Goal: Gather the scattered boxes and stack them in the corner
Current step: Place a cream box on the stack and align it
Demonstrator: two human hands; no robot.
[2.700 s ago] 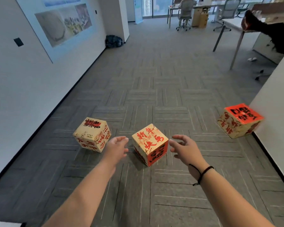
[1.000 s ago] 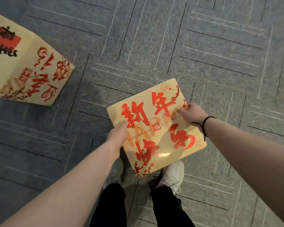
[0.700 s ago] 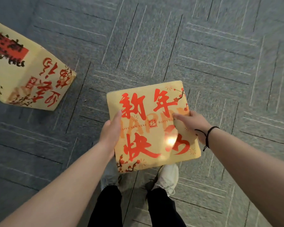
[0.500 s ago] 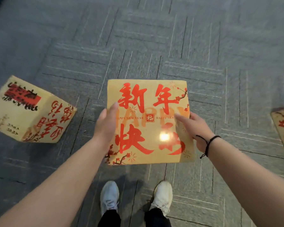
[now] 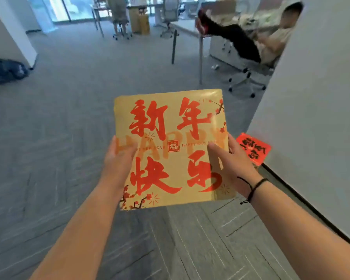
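A gold box (image 5: 170, 146) with big red characters on its top face is lifted off the carpet in front of me. My left hand (image 5: 119, 160) grips its left side, thumb lying on the top face. My right hand (image 5: 228, 164), with a black wrist band, grips the right side, thumb also on top. A second box (image 5: 254, 148) with a red top sits on the floor against the white wall at the right, partly hidden behind the held box. The third box is out of view.
A white wall (image 5: 315, 110) runs along the right. Desks, office chairs (image 5: 169, 15) and a seated person (image 5: 271, 37) are at the back right. A dark bag (image 5: 6, 70) lies by a pillar at the far left. Grey carpet spreads ahead.
Both hands took the gold box from the floor and raised it. My view swung up from my feet toward the room, and the left box dropped out of sight.
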